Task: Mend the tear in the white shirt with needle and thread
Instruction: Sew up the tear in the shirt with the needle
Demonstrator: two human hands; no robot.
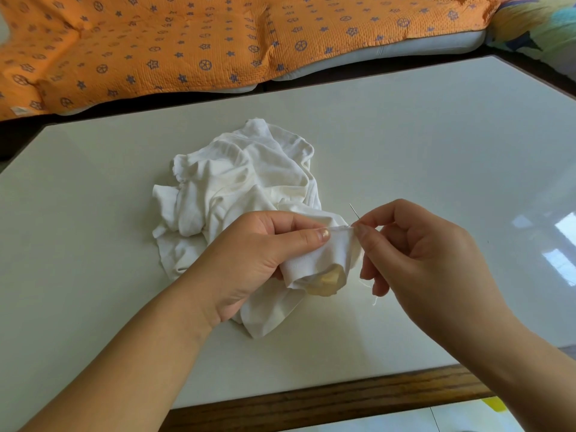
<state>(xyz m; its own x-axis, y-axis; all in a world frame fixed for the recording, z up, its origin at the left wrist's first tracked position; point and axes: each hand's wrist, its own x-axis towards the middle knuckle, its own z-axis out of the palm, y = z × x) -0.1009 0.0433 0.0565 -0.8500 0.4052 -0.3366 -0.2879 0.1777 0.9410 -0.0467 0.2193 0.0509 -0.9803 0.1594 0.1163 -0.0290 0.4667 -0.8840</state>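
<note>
Glossy white table, orange quilt behind

The white shirt lay crumpled on the surface, one fold lifted; the needle stood tilted at that fold's edge, thread trailing.

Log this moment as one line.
left hand: holds white shirt fold | right hand: pinches needle at fold edge | thread: tail dangling | shirt bulk: bunched on table
</note>
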